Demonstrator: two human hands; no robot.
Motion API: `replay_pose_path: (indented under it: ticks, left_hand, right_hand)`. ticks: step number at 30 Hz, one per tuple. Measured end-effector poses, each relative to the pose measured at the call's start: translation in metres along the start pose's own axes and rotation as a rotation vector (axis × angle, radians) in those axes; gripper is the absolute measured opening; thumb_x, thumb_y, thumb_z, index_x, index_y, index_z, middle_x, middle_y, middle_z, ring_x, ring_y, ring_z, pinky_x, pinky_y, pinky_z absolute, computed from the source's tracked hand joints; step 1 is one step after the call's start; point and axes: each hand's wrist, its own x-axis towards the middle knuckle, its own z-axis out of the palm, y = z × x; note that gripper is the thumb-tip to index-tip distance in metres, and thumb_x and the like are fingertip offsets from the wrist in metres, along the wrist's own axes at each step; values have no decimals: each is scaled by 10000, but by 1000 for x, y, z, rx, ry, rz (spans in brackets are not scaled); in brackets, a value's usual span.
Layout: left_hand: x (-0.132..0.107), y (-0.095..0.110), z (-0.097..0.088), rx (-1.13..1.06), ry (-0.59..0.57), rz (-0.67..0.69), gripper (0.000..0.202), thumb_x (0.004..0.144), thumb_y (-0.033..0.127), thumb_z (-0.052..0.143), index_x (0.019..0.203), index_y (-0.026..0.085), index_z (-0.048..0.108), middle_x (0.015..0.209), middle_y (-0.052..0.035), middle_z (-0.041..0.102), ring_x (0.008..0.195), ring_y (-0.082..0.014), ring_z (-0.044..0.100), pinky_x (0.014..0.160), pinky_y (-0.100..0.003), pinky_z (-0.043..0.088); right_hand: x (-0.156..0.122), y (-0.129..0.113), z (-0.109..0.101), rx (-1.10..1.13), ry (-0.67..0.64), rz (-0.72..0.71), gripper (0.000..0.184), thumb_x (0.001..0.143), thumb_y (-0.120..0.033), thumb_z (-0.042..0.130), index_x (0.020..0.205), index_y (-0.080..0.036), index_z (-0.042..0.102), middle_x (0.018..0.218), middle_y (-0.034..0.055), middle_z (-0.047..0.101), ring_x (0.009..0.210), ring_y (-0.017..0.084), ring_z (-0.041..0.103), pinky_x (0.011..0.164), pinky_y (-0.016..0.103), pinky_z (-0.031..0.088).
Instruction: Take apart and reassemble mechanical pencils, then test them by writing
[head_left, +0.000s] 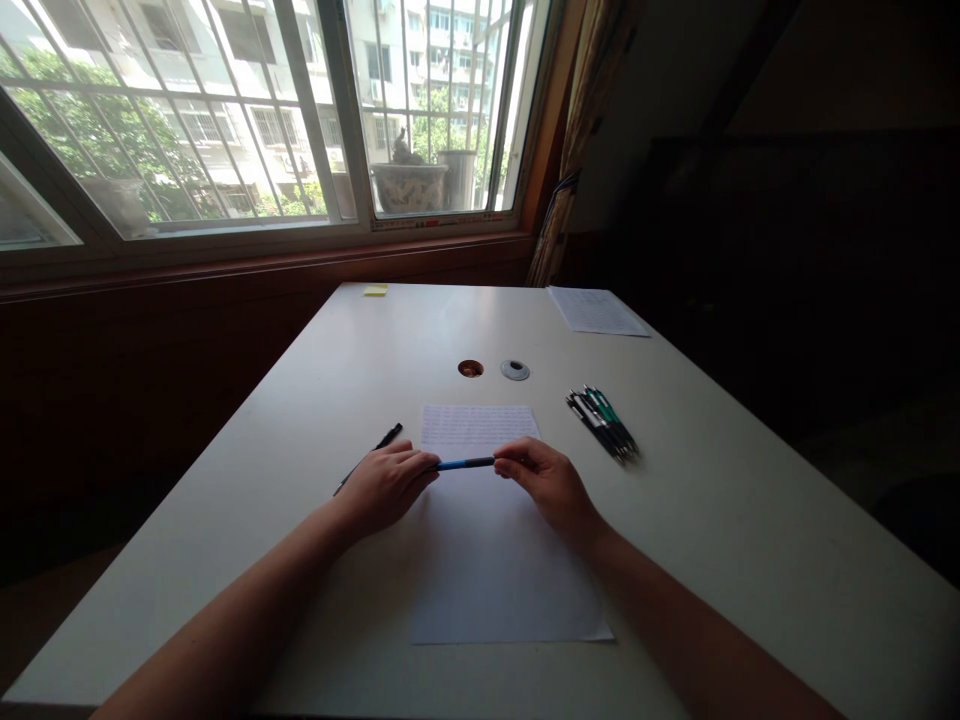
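Note:
A blue pen (466,463) is held level between both hands, just above a white sheet of paper (495,560) on the white table (750,500). My left hand (386,485) pinches the pen's left end with its fingers closed. My right hand (544,480) grips the right end, fingers curled round it. The upper part of the sheet carries lines of writing. A black pen (386,438) lies on the table just left of my left hand, partly hidden by it.
A bunch of several black and green pens (604,423) lies to the right of the sheet. A cable hole (470,368) and its grey cap (515,370) sit beyond. A second printed sheet (596,310) and yellow sticky notes (376,290) lie near the far edge, under the window.

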Motion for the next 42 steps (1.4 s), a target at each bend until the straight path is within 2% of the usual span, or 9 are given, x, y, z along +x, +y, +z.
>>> replay_pose_path:
  ticks: [4,13,22,29,36,42]
  left_hand:
    - [0,0,0,1,2,0,189,1002,284,462,1091,189,599,920,-60,703,806,-202,600,696,-316,488]
    - [1,1,-1,15,15,0,188,998,282,465,1077,184,605,930,-63,712,799,-208,601,691,-325,492]
    - [-1,0,-1,18,22,21,206,1001,282,459,1110,185,605,901,-59,701,784,-204,586,692,-321,479]
    - [0,0,-1,29,24,37,226,1003,280,451,1132,182,608,923,-74,699,795,-203,590,706,-322,490]
    - [0,1,-1,18,18,36,220,1000,280,461,1132,185,610,941,-77,702,812,-211,599,716,-330,500]
    - [2,2,-4,-7,23,25,213,1000,282,464,1118,189,615,934,-70,704,820,-209,607,713,-323,500]
  right_hand:
    - [-1,-1,1,48,-10,31,212,825,-384,732,940,-206,716,821,39,698,782,201,667,747,335,551]
    - [-1,1,1,-83,42,-21,159,806,-308,738,951,-242,745,925,32,736,881,222,679,826,357,535]
    - [-1,0,-2,-146,-11,-77,115,875,-307,673,942,-231,727,842,25,726,778,197,681,732,309,536]
    - [0,-8,-4,-277,-86,-175,285,962,-418,538,813,-216,675,758,29,680,719,190,638,709,307,493]
    - [0,-6,-4,-298,-127,-159,414,993,-476,446,738,-207,630,690,25,640,643,174,600,654,297,458]
    - [0,-6,-3,-287,-122,-153,429,994,-482,441,726,-203,626,670,20,621,630,168,591,645,295,451]
